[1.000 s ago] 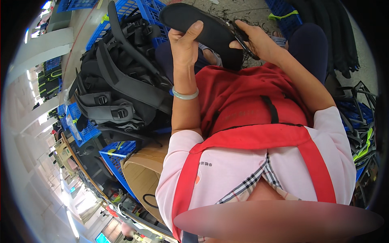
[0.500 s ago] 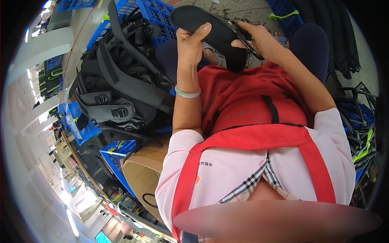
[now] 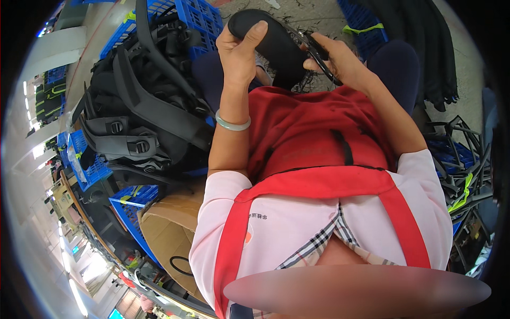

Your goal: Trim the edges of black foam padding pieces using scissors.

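Observation:
Over my lap, my left hand (image 3: pixel 237 63) is closed around a curved black padded strap (image 3: pixel 279 49), its thumb pressed on the upper face. The strap's lower end hangs toward my red apron (image 3: pixel 308 127). Just right of it, my right hand (image 3: pixel 348 65) is wrapped around dark-handled scissors (image 3: pixel 316 49). The scissors lie close along the strap's right edge; whether the blades touch it, I cannot tell. Black trimmings lie scattered on the floor beyond my hands.
At my left, black and grey backpacks (image 3: pixel 154 93) are piled against a blue crate (image 3: pixel 199 24). A cardboard box (image 3: pixel 164 228) stands nearer. To the right are another blue crate (image 3: pixel 364 38), long black fabric pieces (image 3: pixel 430 53) and a tangle of black straps (image 3: pixel 462 146).
The padded strap is tilted differently in my left hand, showing a more rounded upper end. My right hand keeps the scissors beside it. The whole view has shifted slightly.

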`<act>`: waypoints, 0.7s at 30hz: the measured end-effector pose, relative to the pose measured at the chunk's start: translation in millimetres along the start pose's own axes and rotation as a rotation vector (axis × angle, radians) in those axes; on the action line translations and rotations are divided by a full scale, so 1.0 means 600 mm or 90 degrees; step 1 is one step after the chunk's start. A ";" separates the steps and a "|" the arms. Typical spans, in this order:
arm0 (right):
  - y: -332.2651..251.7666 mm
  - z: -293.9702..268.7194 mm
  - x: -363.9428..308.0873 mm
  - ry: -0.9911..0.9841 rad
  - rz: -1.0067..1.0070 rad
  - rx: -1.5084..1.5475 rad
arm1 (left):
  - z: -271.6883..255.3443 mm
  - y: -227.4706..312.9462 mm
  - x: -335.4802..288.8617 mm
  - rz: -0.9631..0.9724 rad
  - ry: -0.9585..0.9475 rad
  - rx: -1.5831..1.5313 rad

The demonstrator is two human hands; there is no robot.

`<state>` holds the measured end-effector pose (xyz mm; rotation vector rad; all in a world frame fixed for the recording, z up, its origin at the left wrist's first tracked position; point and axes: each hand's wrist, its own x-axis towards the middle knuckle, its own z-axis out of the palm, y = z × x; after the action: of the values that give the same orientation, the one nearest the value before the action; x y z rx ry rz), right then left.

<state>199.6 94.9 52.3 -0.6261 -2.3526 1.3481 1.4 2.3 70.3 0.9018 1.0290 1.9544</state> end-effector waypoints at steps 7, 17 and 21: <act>-0.034 -0.007 -0.007 -0.110 0.019 -0.051 | 0.010 -0.010 -0.016 -0.062 0.008 -0.110; 0.006 0.014 -0.012 -0.037 -0.024 0.082 | 0.005 -0.017 -0.016 -0.089 0.013 -0.107; -0.005 -0.008 -0.023 -0.074 0.056 0.085 | 0.015 -0.019 -0.020 -0.100 -0.006 -0.097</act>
<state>213.2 89.9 55.9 -0.6332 -2.3231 1.6063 18.2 -0.1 61.4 0.7236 0.9034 1.8659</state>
